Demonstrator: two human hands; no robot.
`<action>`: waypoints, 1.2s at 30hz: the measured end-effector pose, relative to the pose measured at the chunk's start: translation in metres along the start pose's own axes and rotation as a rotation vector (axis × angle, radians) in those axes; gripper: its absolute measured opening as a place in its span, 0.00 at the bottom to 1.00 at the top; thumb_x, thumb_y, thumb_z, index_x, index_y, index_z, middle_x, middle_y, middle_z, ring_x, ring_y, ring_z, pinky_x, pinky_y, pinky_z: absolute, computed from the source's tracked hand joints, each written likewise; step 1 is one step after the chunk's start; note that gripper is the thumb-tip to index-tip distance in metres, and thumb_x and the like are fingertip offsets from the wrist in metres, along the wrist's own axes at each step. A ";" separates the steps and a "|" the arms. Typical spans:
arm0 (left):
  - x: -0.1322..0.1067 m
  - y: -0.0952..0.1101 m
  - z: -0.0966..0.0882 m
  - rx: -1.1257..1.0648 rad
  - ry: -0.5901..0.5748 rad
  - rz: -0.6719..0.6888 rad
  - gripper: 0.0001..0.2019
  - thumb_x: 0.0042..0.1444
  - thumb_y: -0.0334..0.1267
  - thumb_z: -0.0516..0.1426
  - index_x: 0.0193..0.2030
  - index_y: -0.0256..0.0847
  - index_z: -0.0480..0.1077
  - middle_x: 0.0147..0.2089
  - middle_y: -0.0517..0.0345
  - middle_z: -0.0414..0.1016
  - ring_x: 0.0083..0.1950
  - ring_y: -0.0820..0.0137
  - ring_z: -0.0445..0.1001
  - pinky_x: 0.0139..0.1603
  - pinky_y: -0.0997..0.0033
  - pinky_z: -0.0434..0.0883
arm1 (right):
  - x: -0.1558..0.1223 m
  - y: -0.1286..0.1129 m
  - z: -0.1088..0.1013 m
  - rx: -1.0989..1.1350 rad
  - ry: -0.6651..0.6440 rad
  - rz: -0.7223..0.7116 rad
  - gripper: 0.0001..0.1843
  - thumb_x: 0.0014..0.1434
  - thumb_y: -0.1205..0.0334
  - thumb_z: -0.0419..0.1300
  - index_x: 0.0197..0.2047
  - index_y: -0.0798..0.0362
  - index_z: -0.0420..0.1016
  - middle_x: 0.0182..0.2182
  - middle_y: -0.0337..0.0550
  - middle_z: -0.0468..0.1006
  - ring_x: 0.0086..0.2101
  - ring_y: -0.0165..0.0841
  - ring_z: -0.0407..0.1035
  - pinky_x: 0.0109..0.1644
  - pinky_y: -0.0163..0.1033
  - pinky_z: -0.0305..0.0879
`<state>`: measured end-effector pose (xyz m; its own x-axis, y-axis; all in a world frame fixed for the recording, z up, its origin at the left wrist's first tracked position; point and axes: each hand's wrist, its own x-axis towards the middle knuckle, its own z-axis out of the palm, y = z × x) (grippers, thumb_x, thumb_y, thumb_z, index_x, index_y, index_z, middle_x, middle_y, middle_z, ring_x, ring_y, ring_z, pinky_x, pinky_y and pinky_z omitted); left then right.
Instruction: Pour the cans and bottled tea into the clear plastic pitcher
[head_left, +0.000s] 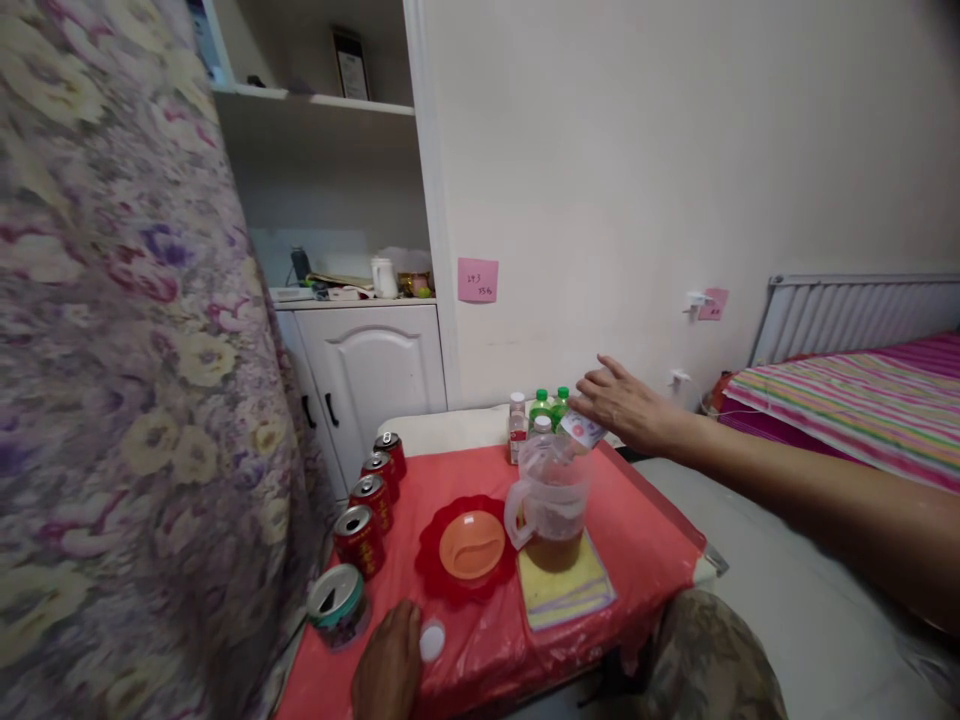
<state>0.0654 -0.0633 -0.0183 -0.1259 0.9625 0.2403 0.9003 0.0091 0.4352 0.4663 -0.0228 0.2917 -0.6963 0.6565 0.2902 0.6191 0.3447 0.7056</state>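
Note:
My right hand (626,408) reaches over the table and grips a small clear bottle (581,430), tilted with its neck down at the mouth of a clear plastic pitcher (551,505). The pitcher has brown liquid in its bottom and stands on a yellow folded cloth (570,595). My left hand (386,668) rests on the red table cover (645,540) at the near edge, its fingers curled. A white bottle cap (433,640) sits at its thumb side, touching it.
A red plate with an orange bowl (471,545) lies left of the pitcher. Several red cans (360,540) line the left edge, with a green can (337,605) nearest. Green-capped bottles (541,402) stand behind. Floral curtain (112,350) on the left, striped bed (847,395) on the right.

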 end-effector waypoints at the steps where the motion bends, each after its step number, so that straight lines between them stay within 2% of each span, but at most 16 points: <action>1: -0.001 -0.001 -0.001 -0.011 -0.002 0.010 0.23 0.62 0.42 0.42 0.47 0.37 0.76 0.53 0.43 0.82 0.55 0.60 0.79 0.58 0.60 0.72 | 0.001 -0.002 0.000 -0.001 0.001 -0.009 0.20 0.57 0.71 0.57 0.53 0.51 0.70 0.43 0.48 0.76 0.46 0.45 0.67 0.67 0.59 0.42; 8: -0.025 0.000 -0.010 -0.098 0.023 0.081 0.24 0.62 0.44 0.41 0.47 0.38 0.75 0.49 0.46 0.82 0.54 0.61 0.79 0.59 0.61 0.73 | 0.003 -0.009 -0.004 -0.029 0.015 -0.037 0.22 0.56 0.72 0.56 0.54 0.52 0.69 0.44 0.48 0.76 0.48 0.45 0.66 0.68 0.60 0.41; 13: -0.041 0.007 -0.010 -0.149 0.058 0.104 0.24 0.61 0.50 0.47 0.51 0.37 0.74 0.48 0.44 0.80 0.53 0.56 0.77 0.57 0.53 0.73 | 0.002 -0.008 -0.004 -0.025 0.029 -0.016 0.23 0.54 0.73 0.57 0.54 0.52 0.70 0.44 0.49 0.76 0.48 0.46 0.66 0.68 0.60 0.41; 17: -0.040 0.010 -0.003 -0.132 0.074 0.084 0.24 0.58 0.50 0.53 0.55 0.36 0.72 0.51 0.44 0.78 0.54 0.54 0.76 0.56 0.52 0.72 | 0.000 -0.005 -0.005 -0.017 0.027 -0.005 0.23 0.55 0.73 0.56 0.55 0.52 0.71 0.44 0.49 0.77 0.47 0.46 0.67 0.67 0.60 0.41; 22: -0.033 0.010 0.006 -0.037 0.121 0.094 0.19 0.56 0.43 0.54 0.52 0.39 0.73 0.48 0.47 0.78 0.50 0.56 0.76 0.54 0.56 0.72 | -0.006 -0.002 0.002 -0.025 0.054 0.018 0.20 0.59 0.72 0.55 0.54 0.50 0.71 0.43 0.47 0.77 0.47 0.44 0.67 0.67 0.59 0.41; 26: -0.030 0.006 0.005 -0.028 0.044 0.113 0.17 0.57 0.42 0.53 0.49 0.40 0.74 0.47 0.47 0.78 0.48 0.58 0.77 0.53 0.59 0.72 | -0.014 0.000 0.014 -0.026 0.075 0.044 0.18 0.63 0.71 0.52 0.54 0.49 0.70 0.43 0.46 0.78 0.46 0.43 0.68 0.67 0.60 0.42; 32: -0.027 0.001 0.001 -0.131 0.036 0.092 0.18 0.54 0.45 0.56 0.48 0.38 0.74 0.48 0.45 0.79 0.49 0.56 0.78 0.53 0.56 0.74 | -0.022 0.001 0.025 -0.005 0.089 0.073 0.16 0.63 0.71 0.53 0.52 0.49 0.71 0.43 0.45 0.78 0.47 0.43 0.69 0.66 0.60 0.44; 36: -0.032 0.010 -0.002 -0.271 0.084 0.065 0.18 0.53 0.46 0.56 0.48 0.40 0.73 0.50 0.46 0.80 0.51 0.57 0.79 0.55 0.56 0.75 | -0.023 0.001 0.023 0.019 0.081 0.093 0.17 0.64 0.72 0.52 0.53 0.49 0.70 0.46 0.47 0.78 0.48 0.43 0.69 0.66 0.60 0.44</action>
<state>0.0777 -0.0947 -0.0200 -0.1155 0.9328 0.3413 0.7649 -0.1356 0.6297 0.4915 -0.0222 0.2707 -0.6622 0.6297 0.4060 0.6886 0.2978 0.6612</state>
